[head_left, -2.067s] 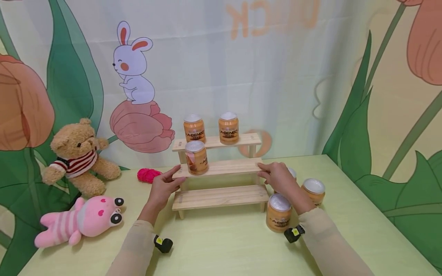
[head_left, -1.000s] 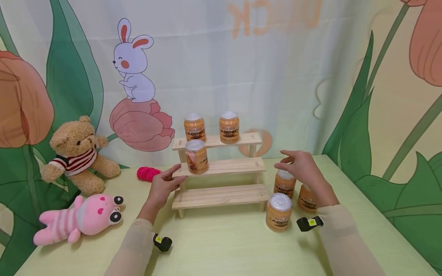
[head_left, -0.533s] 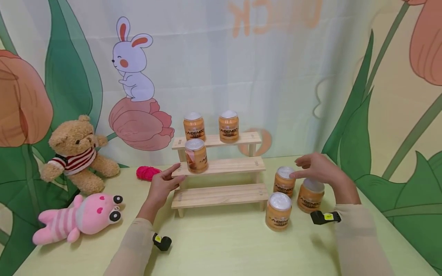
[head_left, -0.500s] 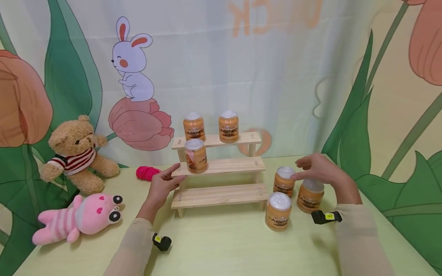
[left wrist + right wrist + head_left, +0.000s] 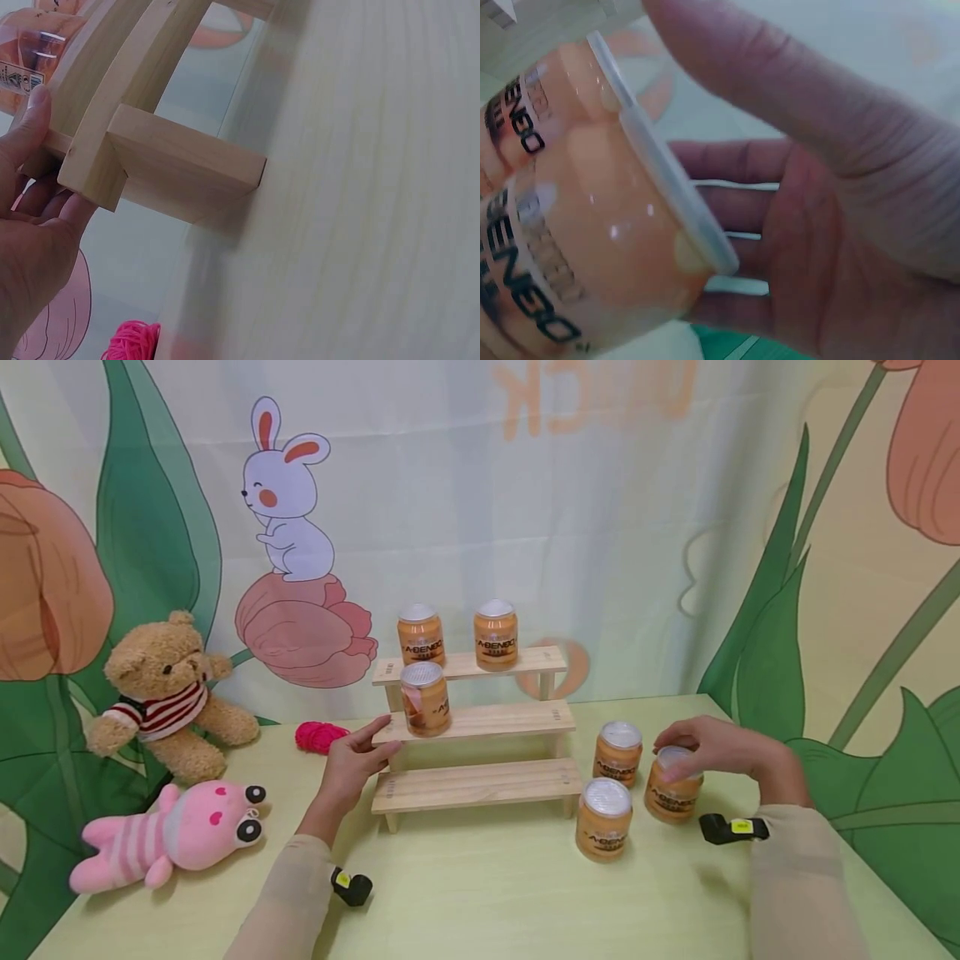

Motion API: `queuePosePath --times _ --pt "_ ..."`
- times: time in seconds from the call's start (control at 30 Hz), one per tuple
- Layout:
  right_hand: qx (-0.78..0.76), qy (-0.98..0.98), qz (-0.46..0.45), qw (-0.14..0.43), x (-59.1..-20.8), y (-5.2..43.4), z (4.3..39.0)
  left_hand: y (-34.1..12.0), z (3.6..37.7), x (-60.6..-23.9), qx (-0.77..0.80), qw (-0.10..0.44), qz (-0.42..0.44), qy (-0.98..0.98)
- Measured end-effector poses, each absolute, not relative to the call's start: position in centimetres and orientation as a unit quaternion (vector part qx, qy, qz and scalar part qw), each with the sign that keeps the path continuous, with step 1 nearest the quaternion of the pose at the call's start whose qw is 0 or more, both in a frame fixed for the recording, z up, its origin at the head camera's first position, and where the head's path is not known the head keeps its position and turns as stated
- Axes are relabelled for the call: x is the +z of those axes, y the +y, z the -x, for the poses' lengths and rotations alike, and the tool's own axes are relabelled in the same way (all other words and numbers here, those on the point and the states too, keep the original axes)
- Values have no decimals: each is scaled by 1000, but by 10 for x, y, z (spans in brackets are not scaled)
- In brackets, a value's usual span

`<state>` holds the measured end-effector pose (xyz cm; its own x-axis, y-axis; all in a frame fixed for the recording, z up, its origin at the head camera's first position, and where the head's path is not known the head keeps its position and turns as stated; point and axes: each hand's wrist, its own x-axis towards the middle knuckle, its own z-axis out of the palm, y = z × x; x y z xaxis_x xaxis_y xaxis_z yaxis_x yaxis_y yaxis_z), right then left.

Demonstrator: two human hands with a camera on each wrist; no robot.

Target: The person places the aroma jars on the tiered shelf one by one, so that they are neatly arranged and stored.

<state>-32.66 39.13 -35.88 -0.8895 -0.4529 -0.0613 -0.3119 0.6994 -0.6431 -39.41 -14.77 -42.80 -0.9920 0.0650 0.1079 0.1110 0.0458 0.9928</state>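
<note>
Shelved: three jars on the wooden rack (image 5: 480, 722). Worktop (image 5: 480, 893): three left; my right hand (image 5: 720, 750) grips one jar (image 5: 672, 785), left hand (image 5: 351, 768) steadies rack, fingers relaxed.

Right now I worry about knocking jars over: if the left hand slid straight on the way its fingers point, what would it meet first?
Probably the jar on the middle shelf. The left hand rests at that shelf's left end, fingers aimed right along it; depth is unclear, so it might pass in front.
</note>
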Motion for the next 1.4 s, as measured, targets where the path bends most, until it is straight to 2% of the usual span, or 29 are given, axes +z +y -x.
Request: queuePosePath --times 0.2,0.5,0.77,1.0,1.23,1.4 --pt "-388 889 204 133 -375 408 328 -148 394 -428 -687 18 61 -724" --pt "-523 788 260 193 -415 435 340 -147 393 -427 -685 19 59 -726" --pt "-602 709 302 208 -439 443 349 -147 394 -429 -684 22 57 -727" --pt "-612 717 282 176 -437 444 349 -147 395 -430 -681 24 61 -729" --pt "-617 750 188 146 -401 437 335 -147 394 -430 -682 24 60 -729" --pt "-594 779 184 81 -376 426 327 -146 395 -430 -686 30 60 -725"
